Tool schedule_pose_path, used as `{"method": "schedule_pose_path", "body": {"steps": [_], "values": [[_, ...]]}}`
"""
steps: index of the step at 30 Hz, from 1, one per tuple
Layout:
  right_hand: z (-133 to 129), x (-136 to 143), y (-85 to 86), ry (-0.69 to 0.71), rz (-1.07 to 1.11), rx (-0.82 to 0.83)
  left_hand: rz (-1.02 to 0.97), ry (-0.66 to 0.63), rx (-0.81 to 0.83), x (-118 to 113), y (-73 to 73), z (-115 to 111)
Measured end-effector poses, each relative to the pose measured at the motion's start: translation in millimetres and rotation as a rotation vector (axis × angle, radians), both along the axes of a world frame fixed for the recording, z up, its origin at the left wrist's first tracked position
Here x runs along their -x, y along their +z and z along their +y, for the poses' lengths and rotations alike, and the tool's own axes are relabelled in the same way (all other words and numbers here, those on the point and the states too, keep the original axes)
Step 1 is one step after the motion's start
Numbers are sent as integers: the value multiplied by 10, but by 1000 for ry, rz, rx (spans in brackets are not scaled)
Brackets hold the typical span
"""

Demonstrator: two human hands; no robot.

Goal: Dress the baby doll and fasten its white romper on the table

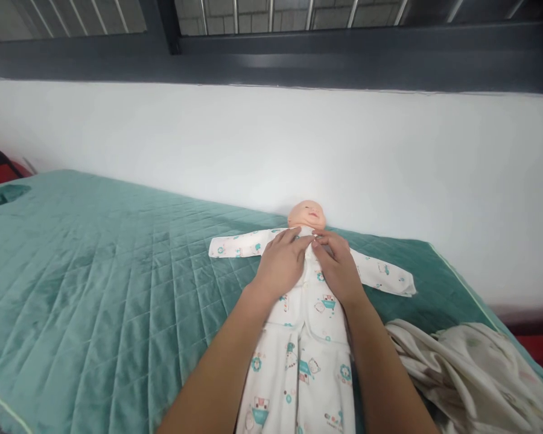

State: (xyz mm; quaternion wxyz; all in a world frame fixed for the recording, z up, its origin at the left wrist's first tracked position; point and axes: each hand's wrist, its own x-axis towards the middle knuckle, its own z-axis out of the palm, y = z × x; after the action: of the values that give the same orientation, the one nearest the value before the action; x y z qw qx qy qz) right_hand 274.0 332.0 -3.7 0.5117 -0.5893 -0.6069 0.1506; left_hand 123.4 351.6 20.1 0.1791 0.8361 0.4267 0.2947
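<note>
both hands' fingers at the doll's collar, fastening hidden

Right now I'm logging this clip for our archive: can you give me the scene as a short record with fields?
Surface: green quilted mattress against a white wall
Doll: baby doll lying face up, sleeves spread out
Clothing: white printed romper on the doll
Left hand: left hand on the chest, fingers at the neckline
Right hand: right hand beside it, fingers pinching the neckline
Nearby: crumpled cream cloth at the right
</note>
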Motion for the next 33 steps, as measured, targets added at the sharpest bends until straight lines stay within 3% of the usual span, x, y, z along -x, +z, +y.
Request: {"method": "schedule_pose_path", "body": {"steps": [5,8,12,21,29,33], "values": [[-36,6,-14,-49,26,-63,-296,26,54,9,-77,50],[-56,9,-8,-61,99,-34,-367,-6,124,31,-58,44],[-36,-15,0,47,-18,-78,-382,-79,185,71,-24,30],[-54,-59,29,108,-77,-100,-373,-249,235,163,-5,54],[-150,-269,111,332,-101,63,-367,-271,283,201,23,51],[-156,-259,109,330,-98,46,-408,-294,318,216,26,54]]}}
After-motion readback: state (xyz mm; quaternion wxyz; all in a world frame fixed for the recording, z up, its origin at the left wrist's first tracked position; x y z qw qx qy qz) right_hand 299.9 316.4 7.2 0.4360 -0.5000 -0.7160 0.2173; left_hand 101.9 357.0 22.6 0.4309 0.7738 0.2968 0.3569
